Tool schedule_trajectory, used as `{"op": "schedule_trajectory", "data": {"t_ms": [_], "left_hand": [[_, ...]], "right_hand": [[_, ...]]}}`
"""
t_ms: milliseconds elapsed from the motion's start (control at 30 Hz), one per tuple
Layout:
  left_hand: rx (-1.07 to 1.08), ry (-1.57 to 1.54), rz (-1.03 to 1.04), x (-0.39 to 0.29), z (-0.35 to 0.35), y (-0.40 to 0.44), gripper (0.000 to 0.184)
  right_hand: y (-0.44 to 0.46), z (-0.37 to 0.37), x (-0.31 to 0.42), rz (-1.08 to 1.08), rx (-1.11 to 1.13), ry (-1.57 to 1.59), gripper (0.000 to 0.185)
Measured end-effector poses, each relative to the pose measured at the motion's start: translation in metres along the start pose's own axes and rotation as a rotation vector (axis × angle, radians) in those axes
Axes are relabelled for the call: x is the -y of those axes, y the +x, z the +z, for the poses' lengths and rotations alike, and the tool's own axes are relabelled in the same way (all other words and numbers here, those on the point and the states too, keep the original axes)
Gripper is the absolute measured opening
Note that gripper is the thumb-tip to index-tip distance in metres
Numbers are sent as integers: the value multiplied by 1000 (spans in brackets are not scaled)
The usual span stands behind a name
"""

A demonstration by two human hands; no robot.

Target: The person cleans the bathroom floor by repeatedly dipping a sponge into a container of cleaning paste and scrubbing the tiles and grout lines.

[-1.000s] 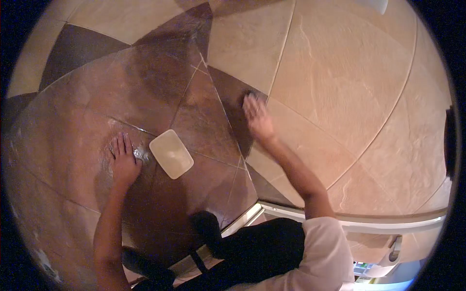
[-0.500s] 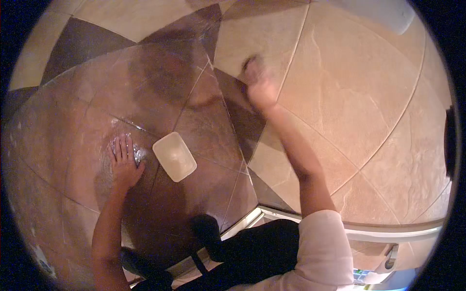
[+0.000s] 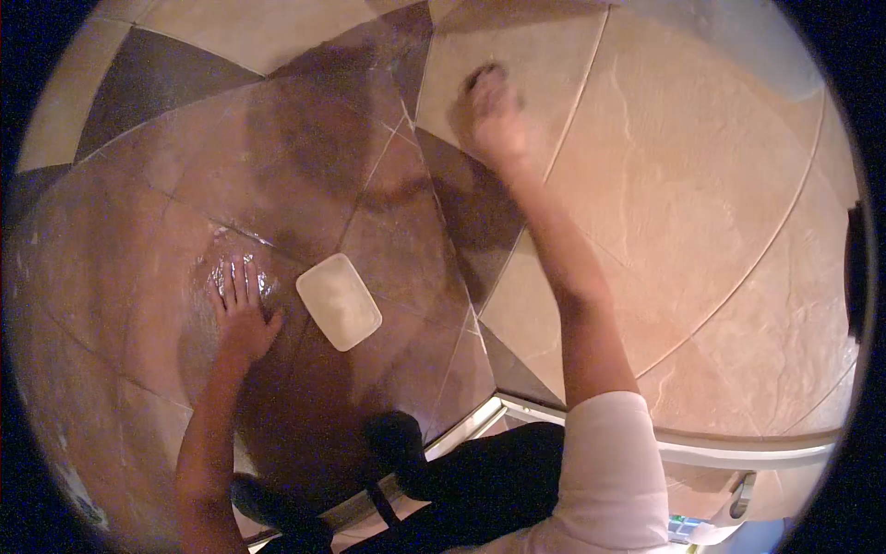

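Observation:
My left hand (image 3: 242, 309) lies flat on the wet brown tiled floor (image 3: 277, 194), fingers spread and pointing away from me. Water glistens around its fingertips. Just to its right sits a shallow cream plastic tub (image 3: 340, 303) with rounded corners, apart from the hand. My right hand (image 3: 498, 115) is stretched far forward against the beige tiled wall (image 3: 683, 203), its fingers curled and smeared by motion. A small dark scouring pad (image 3: 487, 76) shows at its fingertips, too blurred for detail.
A white door track (image 3: 471, 420) runs along the near edge beside my dark-clothed legs (image 3: 489, 471). A translucent pale object (image 3: 748, 37) stands at the upper right. Dark accent tiles (image 3: 166, 92) border the floor. At the lower right is a white handle-like part (image 3: 741, 494).
My right hand has moved up and slightly away along the wall tiles. My left hand stays on the floor; the tub appears slightly further right as the view shifts.

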State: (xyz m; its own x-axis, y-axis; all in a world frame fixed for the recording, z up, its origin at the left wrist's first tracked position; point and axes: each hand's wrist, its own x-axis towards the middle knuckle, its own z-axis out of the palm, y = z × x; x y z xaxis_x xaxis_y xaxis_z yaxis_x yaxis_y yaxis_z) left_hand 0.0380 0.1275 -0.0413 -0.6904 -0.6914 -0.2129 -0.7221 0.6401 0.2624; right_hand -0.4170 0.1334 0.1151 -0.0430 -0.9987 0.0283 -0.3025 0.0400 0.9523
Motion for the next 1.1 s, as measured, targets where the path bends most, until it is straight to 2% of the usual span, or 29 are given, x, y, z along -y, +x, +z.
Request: {"op": "schedule_trajectory", "data": {"t_ms": [33, 100, 133, 200, 233, 300, 333, 433, 500, 533, 567, 600, 633, 700, 733, 800, 833, 867, 933, 967, 1033, 1067, 1100], "left_hand": [[9, 1, 5, 0, 3, -1, 90], [-61, -8, 14, 2, 9, 0, 92], [-71, -12, 8, 1, 9, 1, 92], [-46, -32, -24, 0, 9, 1, 95], [-30, -31, -16, -1, 8, 0, 95], [-22, -11, 5, -1, 2, 3, 96], [-20, -14, 9, -2, 4, 3, 96], [6, -12, -27, -2, 5, 5, 97], [-56, 25, 16, 0, 7, 4, 95], [-64, 27, 18, 2, 11, 3, 95], [-78, 33, 23, 3, 16, 2, 95], [-95, 39, 24, 5, 17, 2, 95], [-106, 39, 16, 7, 14, 2, 95], [-52, -23, 21, 8, 10, 2, 95], [-52, -24, 18, 10, 9, 2, 95], [-117, 32, 57, 8, 11, 1, 93], [-104, 32, 67, 5, 12, 1, 93], [-84, 27, 36, 2, 11, 3, 93], [-76, 28, 6, -1, 3, 8, 94], [-11, 26, -23, -5, -1, 11, 96], [44, 16, -60, -6, 0, 15, 97], [17, -39, -79, -6, 6, 16, 99], [-7, -94, -96, -5, 10, 16, 100]], "right_hand": [[-23, 16, 41, -93, 46, -16, 50], [-72, -2, 69, -402, 187, 235, 51], [-71, 6, 62, -401, 177, 226, 51], [-70, 24, 48, -9, -2, 331, 49], [-57, 3, 17, 162, 10, 394, 49], [-10, -35, -65, 281, -22, 224, 49], [4, -35, -91, 226, -75, -4, 49], [17, -40, -99, 260, -66, 15, 49], [2, -28, -47, 165, 59, -76, 50], [-15, 3, 1, 189, 71, 190, 51], [-39, -15, 23, -16, 191, 259, 51], [-68, -18, 45, -165, 197, 324, 50], [-88, -10, 58, -353, 189, 210, 48], [-106, -11, 34, -359, 232, 292, 45], [-102, -9, 10, -98, 105, 337, 45], [-77, -51, -72, 233, -56, 203, 46], [-65, -79, -111, 306, -94, 21, 47], [-68, -79, -123, 306, -84, 22, 47], [-70, -81, -138, 171, -86, 143, 50], [-84, -84, -119, 78, -49, 86, 49], [-122, -80, -51, 38, -39, 227, 46], [-144, -77, -16, -132, 169, 98, 56], [-163, -54, 11, -391, 314, 304, 54]]}}
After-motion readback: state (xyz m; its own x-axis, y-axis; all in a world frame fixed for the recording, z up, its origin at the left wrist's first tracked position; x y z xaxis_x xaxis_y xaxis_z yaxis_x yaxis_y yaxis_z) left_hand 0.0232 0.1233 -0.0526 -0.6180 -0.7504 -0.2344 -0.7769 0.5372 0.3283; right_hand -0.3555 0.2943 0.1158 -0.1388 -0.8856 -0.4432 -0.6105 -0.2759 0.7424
